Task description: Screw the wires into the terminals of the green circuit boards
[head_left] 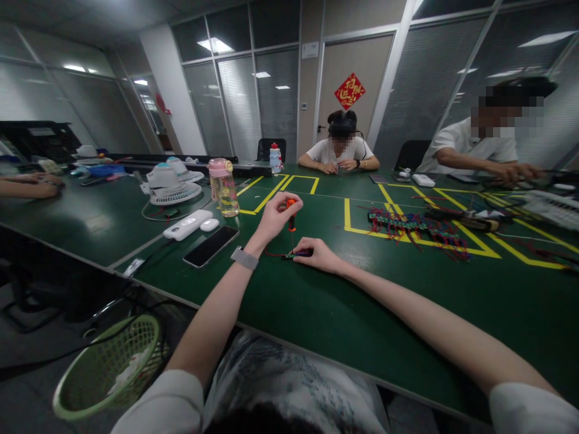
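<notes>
My left hand [274,216] is closed around the top of an orange and black screwdriver [292,218], which stands upright. The screwdriver's thin shaft points down at a small green circuit board [289,256] on the table; whether the tip touches a screw is too small to tell. My right hand [319,255] rests on the table and pinches the right end of that board, its fingers hiding part of it. A red wire [272,254] runs out from the board's left side.
Left of my hands lie a phone [211,246], a white power strip [188,225], a pink-lidded bottle [223,190] and a fan [170,185]. A row of wired circuit boards [414,223] lies right. Co-workers sit opposite and at the sides. A green basket [151,337] stands below the table edge.
</notes>
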`<state>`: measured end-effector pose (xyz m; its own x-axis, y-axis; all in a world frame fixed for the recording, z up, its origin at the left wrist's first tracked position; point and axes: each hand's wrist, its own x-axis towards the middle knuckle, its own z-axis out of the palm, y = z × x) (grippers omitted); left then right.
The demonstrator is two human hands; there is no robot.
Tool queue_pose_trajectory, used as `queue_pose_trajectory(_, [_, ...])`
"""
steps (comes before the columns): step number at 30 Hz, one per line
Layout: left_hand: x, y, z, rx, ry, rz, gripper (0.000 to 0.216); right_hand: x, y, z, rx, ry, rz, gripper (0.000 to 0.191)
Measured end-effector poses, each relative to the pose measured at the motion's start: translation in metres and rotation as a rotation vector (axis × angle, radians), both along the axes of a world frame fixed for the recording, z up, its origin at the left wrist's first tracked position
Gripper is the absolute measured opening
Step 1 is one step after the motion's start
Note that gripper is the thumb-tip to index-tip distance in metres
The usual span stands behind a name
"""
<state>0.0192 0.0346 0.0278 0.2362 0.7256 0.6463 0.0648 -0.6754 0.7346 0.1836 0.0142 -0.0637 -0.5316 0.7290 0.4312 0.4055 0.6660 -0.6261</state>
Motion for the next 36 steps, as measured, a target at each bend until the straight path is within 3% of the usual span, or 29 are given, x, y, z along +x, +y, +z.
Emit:
queue_pose_trajectory(2, [-0.001, 0.003, -0.001, 0.000, -0.025, 0.011, 0.024, 0.001, -0.002, 0.001, -0.002, -0.002, 0.006, 0.016])
queue_pose_trajectory(7, [-0.014, 0.009, -0.004, -0.261, -0.142, -0.337, 0.033, 0.003, -0.003, 0.001, -0.030, 0.007, -0.027, 0.016])
queue_pose_trajectory(12, [-0.018, 0.006, -0.006, -0.185, -0.169, -0.191, 0.025, 0.004, -0.001, 0.001, -0.028, 0.008, 0.000, 0.017])
queue_pose_trajectory(17, [-0.013, -0.003, -0.003, -0.296, -0.252, -0.392, 0.033, 0.003, -0.003, 0.003, -0.034, 0.020, -0.010, 0.015])
queue_pose_trajectory(19, [-0.011, -0.006, -0.003, -0.285, -0.278, -0.330, 0.031, 0.003, -0.004, 0.003, -0.043, 0.020, -0.005, 0.015])
queue_pose_trajectory(22, [-0.008, -0.009, -0.004, -0.134, -0.219, -0.056, 0.024, 0.003, -0.004, 0.003, -0.051, 0.027, 0.003, 0.016])
queue_pose_trajectory(24, [-0.007, -0.010, -0.005, -0.052, -0.145, 0.057, 0.023, 0.002, -0.005, 0.003, -0.052, 0.028, -0.001, 0.015])
queue_pose_trajectory(30, [-0.006, -0.008, -0.009, -0.173, -0.192, -0.180, 0.038, 0.001, -0.006, 0.004, -0.054, 0.027, -0.019, 0.016])
queue_pose_trajectory(34, [-0.004, -0.008, -0.011, -0.023, -0.150, 0.095, 0.027, 0.001, -0.004, 0.003, -0.044, 0.026, -0.014, 0.016])
queue_pose_trajectory(36, [-0.003, -0.007, -0.011, 0.034, -0.138, 0.156, 0.021, 0.001, -0.003, 0.002, -0.048, 0.030, -0.011, 0.016])
